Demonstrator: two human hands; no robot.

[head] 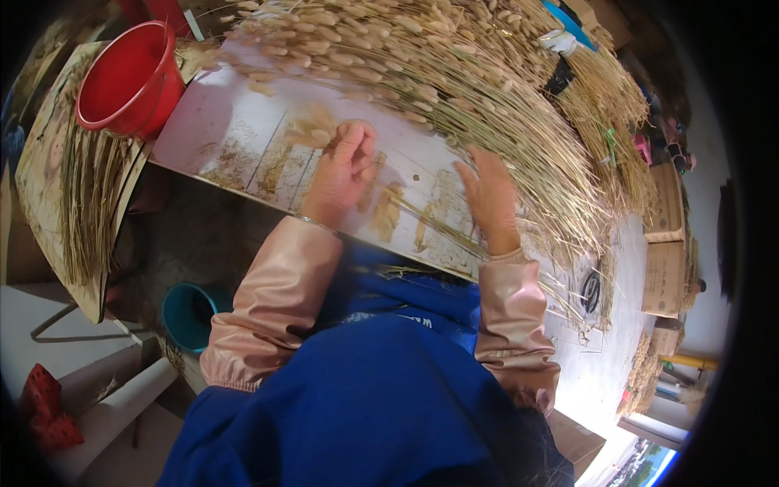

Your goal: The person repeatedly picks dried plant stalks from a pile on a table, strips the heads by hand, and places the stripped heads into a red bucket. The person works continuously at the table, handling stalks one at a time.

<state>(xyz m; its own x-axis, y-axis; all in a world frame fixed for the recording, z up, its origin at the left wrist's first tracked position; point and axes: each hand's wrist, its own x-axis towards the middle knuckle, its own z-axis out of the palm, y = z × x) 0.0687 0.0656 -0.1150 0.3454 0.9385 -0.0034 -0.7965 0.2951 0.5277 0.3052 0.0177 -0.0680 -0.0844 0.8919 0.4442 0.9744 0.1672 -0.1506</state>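
Observation:
My left hand [347, 167] is closed around a small bunch of fluffy dried grass heads [311, 126], blurred, that stick out on its left side. Thin stalks [432, 224] slant from near this hand down towards my right wrist; whether they belong to the same bunch I cannot tell. My right hand [490, 195] is held over the worktable with thumb and fingers apart and nothing visible in it. Just beyond it lies a broad pile of dried bunny-tail grass [462, 91], its heads to the left and cut stalk ends to the right.
Chaff and tape strips [386, 213] mark the white tabletop [213, 103]. A red bucket [131, 85] stands at the left by a board bearing stalks [91, 170]. Below is a teal bucket [188, 316]. Black rings [590, 291] and cardboard boxes [663, 277] are at the right.

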